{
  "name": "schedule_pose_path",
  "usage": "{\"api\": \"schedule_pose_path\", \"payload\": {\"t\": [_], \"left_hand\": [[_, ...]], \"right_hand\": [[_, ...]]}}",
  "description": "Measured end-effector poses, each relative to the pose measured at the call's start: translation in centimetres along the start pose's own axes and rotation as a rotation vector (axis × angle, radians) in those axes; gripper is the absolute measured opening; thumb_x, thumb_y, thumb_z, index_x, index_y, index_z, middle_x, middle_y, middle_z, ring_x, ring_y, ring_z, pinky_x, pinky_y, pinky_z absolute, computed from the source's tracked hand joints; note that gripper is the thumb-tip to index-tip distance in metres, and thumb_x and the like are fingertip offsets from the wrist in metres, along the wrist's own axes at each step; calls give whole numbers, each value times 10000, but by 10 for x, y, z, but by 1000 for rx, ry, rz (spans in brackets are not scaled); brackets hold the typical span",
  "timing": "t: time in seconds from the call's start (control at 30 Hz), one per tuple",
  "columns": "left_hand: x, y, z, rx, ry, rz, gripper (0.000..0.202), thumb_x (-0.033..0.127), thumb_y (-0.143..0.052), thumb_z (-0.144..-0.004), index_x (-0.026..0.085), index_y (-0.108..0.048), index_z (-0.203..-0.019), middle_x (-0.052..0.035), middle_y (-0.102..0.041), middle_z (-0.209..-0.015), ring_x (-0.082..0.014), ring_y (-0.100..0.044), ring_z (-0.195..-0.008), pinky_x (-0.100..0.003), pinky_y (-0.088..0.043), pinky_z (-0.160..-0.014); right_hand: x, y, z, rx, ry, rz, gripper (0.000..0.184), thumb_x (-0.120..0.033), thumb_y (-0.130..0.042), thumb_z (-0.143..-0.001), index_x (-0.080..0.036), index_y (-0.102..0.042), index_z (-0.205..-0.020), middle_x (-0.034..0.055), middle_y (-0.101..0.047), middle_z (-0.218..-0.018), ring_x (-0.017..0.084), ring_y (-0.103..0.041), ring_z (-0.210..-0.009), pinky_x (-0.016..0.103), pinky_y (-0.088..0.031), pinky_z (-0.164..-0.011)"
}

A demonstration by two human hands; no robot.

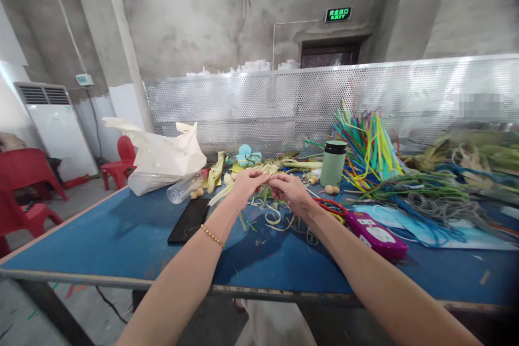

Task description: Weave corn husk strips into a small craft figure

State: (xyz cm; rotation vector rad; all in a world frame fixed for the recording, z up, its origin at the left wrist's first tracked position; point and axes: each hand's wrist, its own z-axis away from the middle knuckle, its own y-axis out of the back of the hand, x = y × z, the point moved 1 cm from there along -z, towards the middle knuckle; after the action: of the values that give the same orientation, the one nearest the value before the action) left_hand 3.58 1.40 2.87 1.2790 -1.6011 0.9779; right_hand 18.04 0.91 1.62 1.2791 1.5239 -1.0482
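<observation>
Both hands meet above the middle of the blue bench (121, 238). The left hand (248, 183) and the right hand (288, 188) each pinch, fingers clenched, an end of one pale yellow leaf strip (268, 172). The strip is thin, flat and straw-coloured, held just above a litter of similar curled strips (279, 219) on the bench top; these are too tangled to count. A bead bracelet (212, 235) sits on the left wrist.

Counted items on the bench: one black phone (189, 220) lying flat near the left forearm; one clear plastic bottle (185, 186) on its side; one white plastic bag (162, 159); one green flask (333, 162) with a dark lid, upright; one magenta case (379, 234) beside the right forearm; one fanned bundle of coloured sticks (367, 146). Red plastic chairs (24, 184) stand on the floor to the left.
</observation>
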Motion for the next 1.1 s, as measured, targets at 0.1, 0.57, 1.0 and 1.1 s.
{"api": "schedule_pose_path", "payload": {"t": [0.1,0.57,1.0,1.1], "left_hand": [[-3,4,-2,-28,60,40,244,283,-771,-676,118,-604,-611,11,-515,-478,-71,-422,-437,-230,-279,-459],[5,13,-5,-83,240,434,117,101,-622,-753,90,-581,-644,-32,-558,-579,-71,-483,-475,-198,-349,-451],[9,9,0,-82,241,446,97,103,-651,-795,100,-568,-745,-63,-653,-697,-80,-551,-482,-215,-437,-493],[9,9,0,-102,204,467,148,102,-684,-770,117,-539,-741,-36,-625,-653,-78,-543,-485,-214,-443,-513]], "right_hand": [[0,3,-1,-13,27,79,216,-343,-752,-614,-154,-667,-676,-18,-566,-483,100,-491,-451,230,-355,-450],[-12,13,-1,-73,98,553,138,-184,-539,-632,-174,-533,-494,-9,-544,-424,87,-431,-410,218,-309,-431],[-7,15,-6,7,255,654,80,-212,-564,-648,-184,-623,-603,-16,-568,-455,137,-550,-454,248,-400,-501],[-7,17,-6,38,282,673,81,-211,-562,-648,-187,-620,-597,-16,-567,-458,134,-550,-457,247,-404,-509]]}}
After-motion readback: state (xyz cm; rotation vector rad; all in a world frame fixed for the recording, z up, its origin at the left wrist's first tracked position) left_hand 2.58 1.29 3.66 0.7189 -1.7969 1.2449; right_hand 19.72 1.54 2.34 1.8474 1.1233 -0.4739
